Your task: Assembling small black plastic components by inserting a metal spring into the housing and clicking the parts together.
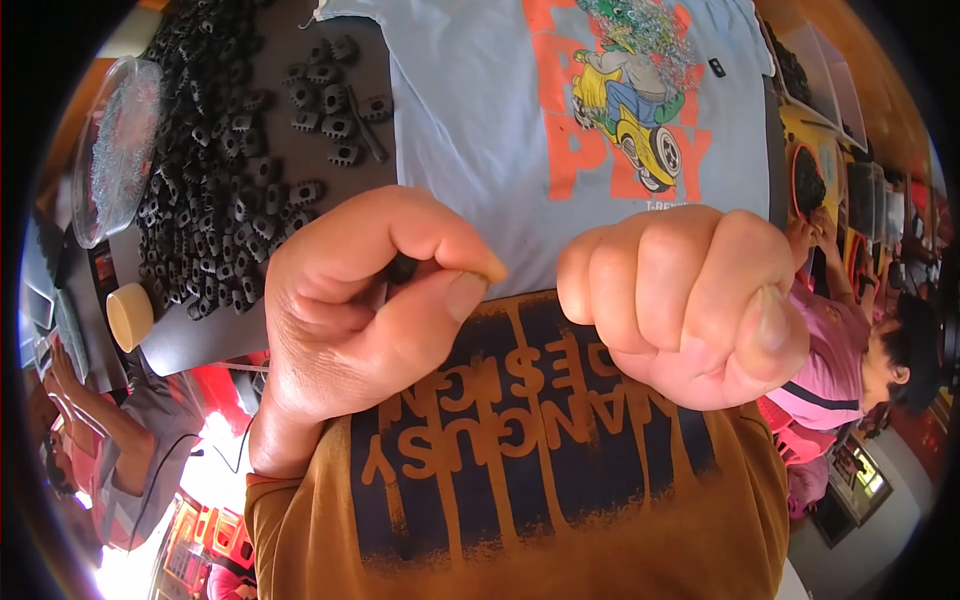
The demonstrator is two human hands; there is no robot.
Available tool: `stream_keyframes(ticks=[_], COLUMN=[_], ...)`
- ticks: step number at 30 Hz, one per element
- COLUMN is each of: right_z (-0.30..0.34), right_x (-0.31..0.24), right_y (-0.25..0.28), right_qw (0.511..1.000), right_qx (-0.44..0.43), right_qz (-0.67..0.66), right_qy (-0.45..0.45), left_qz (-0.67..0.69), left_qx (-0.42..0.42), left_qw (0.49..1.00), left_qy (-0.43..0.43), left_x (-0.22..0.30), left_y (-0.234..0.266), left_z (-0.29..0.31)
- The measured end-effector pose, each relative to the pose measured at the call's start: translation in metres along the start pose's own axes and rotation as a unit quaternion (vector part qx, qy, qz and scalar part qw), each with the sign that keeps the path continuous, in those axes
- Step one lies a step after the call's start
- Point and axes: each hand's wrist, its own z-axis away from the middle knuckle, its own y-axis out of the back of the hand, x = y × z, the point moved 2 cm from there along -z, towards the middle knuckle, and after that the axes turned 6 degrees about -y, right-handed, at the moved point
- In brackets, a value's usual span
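Note:
My left hand (375,300) is curled closed, thumb and index fingertip pinched together. A small black piece (401,268) shows in the hollow of its fingers, mostly hidden. To its right, my right hand (685,305) makes a closed fist with the thumb folded at the side; whatever it may hold is out of sight. Both hands are raised over the near edge of a light blue T-shirt (460,130) spread on the dark table (350,180). Tiny silvery bits (665,50) lie on the shirt's print, with a little black part (717,68) beside them.
Black plastic parts are heaped (215,180) at the left; a smaller group (330,95) lies beside a thin black stick (367,127). A clear tub (120,150) of silvery bits and a round yellowish container (130,316) stand farther left. Co-workers (835,350) sit on both sides.

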Motion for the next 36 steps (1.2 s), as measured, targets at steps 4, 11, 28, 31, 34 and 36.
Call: stream_keyframes(ticks=[4,11,28,31,34,36], right_z=[-0.003,-0.004,-0.005,-0.005,-0.004,-0.004], right_x=[-0.002,-0.003,0.002,0.003,0.005,0.007], right_y=[0.004,0.002,0.005,0.005,0.005,0.005], right_qw=[1.0,1.0,1.0,1.0,1.0,0.999], right_qx=[-0.026,-0.019,-0.015,-0.014,-0.001,0.013], right_qz=[-0.013,-0.002,-0.006,0.001,0.013,0.023], right_qy=[-0.006,-0.008,-0.004,-0.007,-0.02,-0.036], left_qz=[0.053,0.131,0.234,0.238,0.252,0.259], left_qx=[-0.025,-0.015,-0.038,-0.031,-0.022,-0.002], left_qw=[0.995,0.982,0.953,0.956,0.957,0.955], left_qy=[0.084,0.136,0.187,0.169,0.139,0.146], left_x=[0.001,-0.003,-0.014,-0.017,-0.02,-0.02], left_y=[0.002,0.005,0.015,0.014,0.011,0.01], left_z=[0.002,0.005,0.012,0.013,0.011,0.012])
